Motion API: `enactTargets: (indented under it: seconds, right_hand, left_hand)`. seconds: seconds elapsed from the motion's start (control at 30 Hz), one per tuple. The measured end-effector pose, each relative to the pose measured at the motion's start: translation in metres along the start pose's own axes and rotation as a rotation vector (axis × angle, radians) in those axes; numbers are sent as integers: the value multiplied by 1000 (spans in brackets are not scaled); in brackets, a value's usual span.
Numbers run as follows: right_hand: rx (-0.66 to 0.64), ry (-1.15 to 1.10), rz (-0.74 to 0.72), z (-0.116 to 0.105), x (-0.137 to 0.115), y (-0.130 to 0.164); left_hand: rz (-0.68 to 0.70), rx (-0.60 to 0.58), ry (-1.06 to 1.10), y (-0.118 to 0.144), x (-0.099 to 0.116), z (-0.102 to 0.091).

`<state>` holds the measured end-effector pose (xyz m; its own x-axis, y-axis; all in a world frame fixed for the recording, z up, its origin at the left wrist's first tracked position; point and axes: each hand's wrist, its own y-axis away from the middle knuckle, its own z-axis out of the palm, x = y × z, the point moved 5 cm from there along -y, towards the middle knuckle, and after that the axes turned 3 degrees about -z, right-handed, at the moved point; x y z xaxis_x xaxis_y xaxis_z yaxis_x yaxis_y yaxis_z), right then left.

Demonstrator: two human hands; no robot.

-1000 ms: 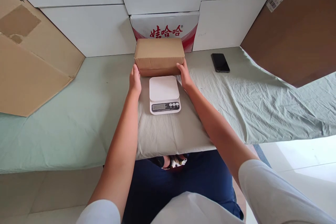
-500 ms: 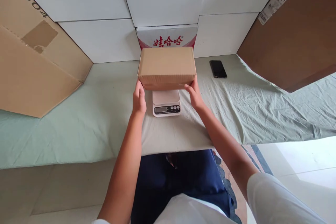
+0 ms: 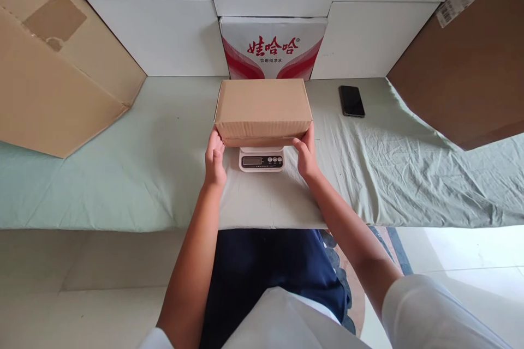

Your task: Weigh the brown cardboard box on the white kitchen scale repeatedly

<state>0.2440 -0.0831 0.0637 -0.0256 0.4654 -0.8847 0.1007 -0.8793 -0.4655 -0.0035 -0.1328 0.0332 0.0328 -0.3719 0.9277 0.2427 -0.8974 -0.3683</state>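
Observation:
A closed brown cardboard box (image 3: 264,103) is held level between my two hands, over a small white kitchen scale (image 3: 262,168). My left hand (image 3: 215,158) grips the box's near left corner, thumb outside and fingers partly hidden beneath it. On the near right corner, my right hand (image 3: 306,151) has its thumb on the front face and its other fingers mostly hidden. The box covers most of the scale's platform; only the front panel with its display and buttons shows. Whether the box touches the platform, I cannot tell.
A black phone (image 3: 351,101) lies on the green cloth (image 3: 180,174) to the right. Behind stands a white and red carton (image 3: 273,46) against white panels (image 3: 159,38). Large cardboard sheets flank the table, one at left (image 3: 61,82) and one at right (image 3: 475,71).
The box has come down toward the scale, covering more of its platform and uncovering more of the carton behind. Both hands moved with it; the view has shifted slightly.

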Motion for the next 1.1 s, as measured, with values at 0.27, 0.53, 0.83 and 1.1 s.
enactTargets:
  seconds: [0.27, 0.53, 0.83, 1.1]
  right_hand:
    - [57, 59, -5, -1, 3, 6]
    - [82, 55, 17, -1, 5, 8]
    - [84, -39, -32, -1, 5, 6]
    - [97, -58, -62, -3, 15, 4]
  left_hand:
    - [-15, 5, -14, 6, 1, 0]
    - [2, -9, 3, 7, 1, -1]
    - [38, -27, 24, 6, 4, 2]
    - [76, -27, 24, 5, 2, -2]
